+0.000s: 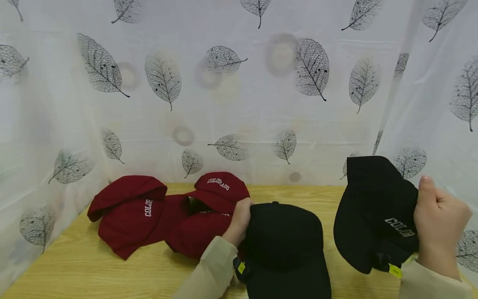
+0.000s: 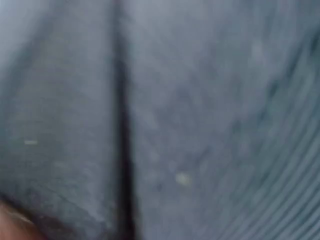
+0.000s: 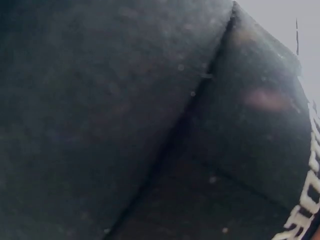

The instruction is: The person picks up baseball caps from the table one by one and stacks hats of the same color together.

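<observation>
My left hand [image 1: 240, 224] grips the left edge of a black baseball cap [image 1: 285, 243], whose brim points down toward me; its fingers are mostly hidden behind the cap. At the right, my right hand [image 1: 440, 228] holds a second black baseball cap [image 1: 369, 207] by its right side, thumb up, with white "COLOR" lettering showing. That cap is raised and turned sideways. Dark fabric with a seam and ribbing fills the left wrist view, a bit of finger [image 2: 15, 224] in its corner. Black panels and white letters [image 3: 302, 215] fill the right wrist view.
Several dark red caps lie bunched on the wooden table [image 1: 74, 265] at the left, among them one with its brim up [image 1: 128, 224] and one reading "COLORADO" [image 1: 224, 189]. A white leaf-print curtain [image 1: 239, 112] encloses the table's back and sides.
</observation>
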Tool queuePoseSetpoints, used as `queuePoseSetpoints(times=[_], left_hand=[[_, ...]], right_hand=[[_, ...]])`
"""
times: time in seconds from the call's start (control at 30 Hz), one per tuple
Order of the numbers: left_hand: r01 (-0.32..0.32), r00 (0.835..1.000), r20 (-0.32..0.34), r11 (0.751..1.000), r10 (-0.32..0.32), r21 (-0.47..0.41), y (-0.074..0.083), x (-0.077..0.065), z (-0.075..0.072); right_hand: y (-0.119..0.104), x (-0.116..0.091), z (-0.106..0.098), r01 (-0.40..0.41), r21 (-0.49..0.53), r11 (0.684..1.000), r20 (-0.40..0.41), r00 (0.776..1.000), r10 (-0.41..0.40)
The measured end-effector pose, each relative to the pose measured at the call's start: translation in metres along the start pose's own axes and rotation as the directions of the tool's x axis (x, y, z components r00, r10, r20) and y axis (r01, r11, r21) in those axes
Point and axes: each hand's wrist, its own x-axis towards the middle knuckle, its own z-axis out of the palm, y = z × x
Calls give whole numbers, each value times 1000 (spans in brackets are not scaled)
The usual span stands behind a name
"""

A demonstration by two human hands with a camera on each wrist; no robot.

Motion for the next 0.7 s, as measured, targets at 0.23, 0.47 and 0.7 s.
queuePoseSetpoints(times=[0.23,0.47,0.7], left_hand=[[-39,994,106,989,24,142,-2,-7,9],[-103,947,318,981,46,167,4,-13,9],[-102,927,374,982,36,160,6,-19,15]], right_hand=[[-5,-1,2,77,26,997,12,997,-77],[-7,-3,6,113,45,993,21,993,-114],[-12,-7,10,213,129,969,40,975,-219]])
